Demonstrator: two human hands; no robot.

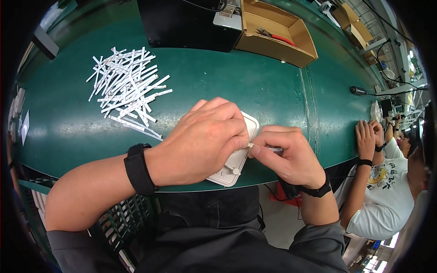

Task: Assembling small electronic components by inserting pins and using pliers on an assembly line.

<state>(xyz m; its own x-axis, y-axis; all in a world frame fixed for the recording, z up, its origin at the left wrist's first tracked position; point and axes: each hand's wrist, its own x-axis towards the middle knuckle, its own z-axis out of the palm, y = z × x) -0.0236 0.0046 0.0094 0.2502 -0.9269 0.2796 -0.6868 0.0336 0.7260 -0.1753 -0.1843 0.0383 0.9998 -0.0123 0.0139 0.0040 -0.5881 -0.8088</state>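
A white plastic housing [234, 167] with rounded corners lies tilted at the table's front edge, partly under my hands. My left hand [207, 136] is closed over it, thumb and fingers pinched at a small white connector piece [251, 145]. From the other side my right hand [291, 152] is closed, its thumb and index finger meeting at that same piece. A short thin strip [276, 149] shows between the right fingers; its full shape is hidden. Left of my hands, a loose pile of narrow white strips [129, 84], which look like LED strips, lies on the table.
The green table [191, 68] carries a black box-shaped machine [186, 27] and an open cardboard box [305, 52] holding red-handled pliers [275, 36]. A black cylindrical plug [358, 90] lies on the right. Another person's hands [368, 134] work at the right edge. A green crate [123, 225] stands below left.
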